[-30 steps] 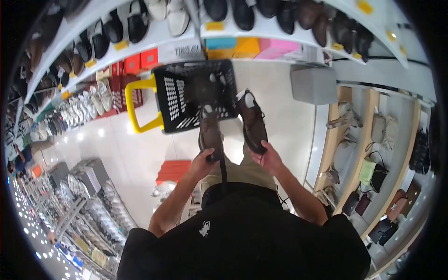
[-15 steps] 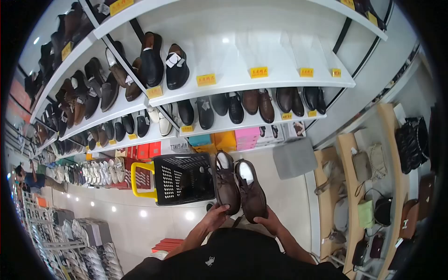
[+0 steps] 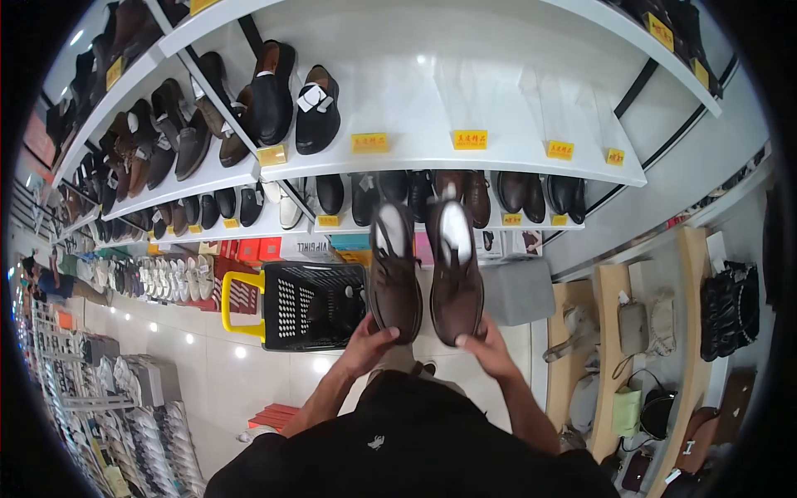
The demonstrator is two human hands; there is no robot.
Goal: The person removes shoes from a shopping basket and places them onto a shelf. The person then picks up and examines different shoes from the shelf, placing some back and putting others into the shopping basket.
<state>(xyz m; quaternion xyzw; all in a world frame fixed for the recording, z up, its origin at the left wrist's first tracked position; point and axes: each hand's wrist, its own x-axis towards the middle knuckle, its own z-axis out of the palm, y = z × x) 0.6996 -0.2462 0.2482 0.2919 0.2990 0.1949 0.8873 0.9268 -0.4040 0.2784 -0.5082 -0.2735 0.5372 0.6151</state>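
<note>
A dark brown lace-up shoe [image 3: 393, 286] is gripped at its toe by my left hand [image 3: 364, 347]. Its partner, the other brown shoe [image 3: 457, 295], is held the same way in my right hand [image 3: 491, 349]. Both shoes point their toes toward me, side by side with a narrow gap, and pale insoles show in their openings. Their heels overlap the lower shelf in this view. My thumbs lie on the toes, while the other fingers are partly hidden. Left of the shoes stands a black shopping basket [image 3: 314, 278] with a yellow handle [image 3: 242, 304].
A white shelf [image 3: 415, 153] spans the front, with black shoes [image 3: 317, 112] and yellow price tags [image 3: 471, 139]. Below it, more shoes line a lower shelf. A grey box-like block [image 3: 519, 292] stands right of the shoes. Handbags [image 3: 633, 328] fill wooden shelving at right. Another person [image 3: 56, 282] is far left.
Both hands have lifted the shoes forward, away from my body and toward the shelves. The gap between the shoes has widened, and they now point more nearly straight.
</note>
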